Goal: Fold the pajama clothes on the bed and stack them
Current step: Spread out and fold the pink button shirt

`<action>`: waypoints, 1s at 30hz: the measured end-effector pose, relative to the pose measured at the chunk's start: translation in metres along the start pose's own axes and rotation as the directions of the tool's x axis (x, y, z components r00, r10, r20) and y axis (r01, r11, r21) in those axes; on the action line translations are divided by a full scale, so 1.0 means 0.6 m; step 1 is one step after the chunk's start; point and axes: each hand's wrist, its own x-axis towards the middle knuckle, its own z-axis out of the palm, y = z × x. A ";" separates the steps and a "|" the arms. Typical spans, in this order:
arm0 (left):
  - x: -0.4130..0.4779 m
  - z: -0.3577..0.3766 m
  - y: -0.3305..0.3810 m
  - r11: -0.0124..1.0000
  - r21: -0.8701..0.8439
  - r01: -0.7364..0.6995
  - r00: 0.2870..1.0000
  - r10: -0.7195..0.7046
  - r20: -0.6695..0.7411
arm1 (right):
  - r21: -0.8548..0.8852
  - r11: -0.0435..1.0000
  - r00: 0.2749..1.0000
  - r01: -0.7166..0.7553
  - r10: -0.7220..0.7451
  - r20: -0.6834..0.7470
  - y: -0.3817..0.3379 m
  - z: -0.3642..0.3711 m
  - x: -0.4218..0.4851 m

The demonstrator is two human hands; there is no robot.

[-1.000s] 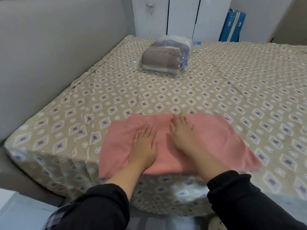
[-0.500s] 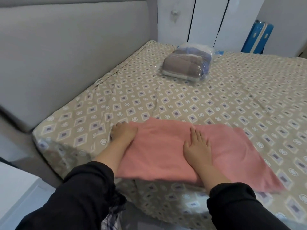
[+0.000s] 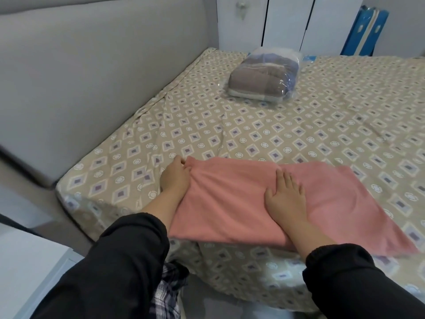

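A pink pajama garment (image 3: 234, 199) lies folded into a wide flat strip at the near edge of the bed (image 3: 322, 134). My left hand (image 3: 175, 178) is at the garment's left end, its fingers pinching the far left corner. My right hand (image 3: 285, 196) rests flat on the middle of the garment, fingers apart and pointing away from me. The garment's right end reaches toward the bed's front edge at the right.
A clear plastic bag of folded brown and blue clothes (image 3: 264, 77) lies at the far side of the bed. A grey padded headboard (image 3: 92, 77) runs along the left. White wardrobe doors (image 3: 287, 21) and a blue suitcase (image 3: 365, 33) stand behind.
My left hand slid from the garment's middle to its left end and took hold of the corner. My right hand drew back a little, staying flat on the middle.
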 end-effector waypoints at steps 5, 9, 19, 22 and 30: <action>-0.061 -0.019 0.014 0.959 0.134 -0.251 0.968 0.248 0.040 | -0.001 0.999 0.998 0.039 -0.039 -0.046 -0.011 -0.019 -0.015; -0.150 0.001 0.002 0.724 0.236 -0.649 0.738 0.522 0.428 | -0.035 0.975 0.974 0.219 -0.216 0.071 0.001 -0.022 -0.046; -0.227 -0.030 -0.027 0.987 0.039 -0.157 0.985 0.159 -0.060 | -0.174 0.985 0.993 0.011 0.010 0.117 0.064 -0.046 -0.106; -0.249 -0.045 -0.046 0.889 -0.382 0.250 0.924 -0.337 -0.179 | -0.169 0.985 0.994 0.025 -0.006 0.111 0.070 -0.048 -0.121; -0.275 -0.040 0.015 -0.219 -0.771 0.598 0.623 -0.477 0.619 | -0.174 0.982 0.990 0.073 -0.050 0.132 0.069 -0.057 -0.147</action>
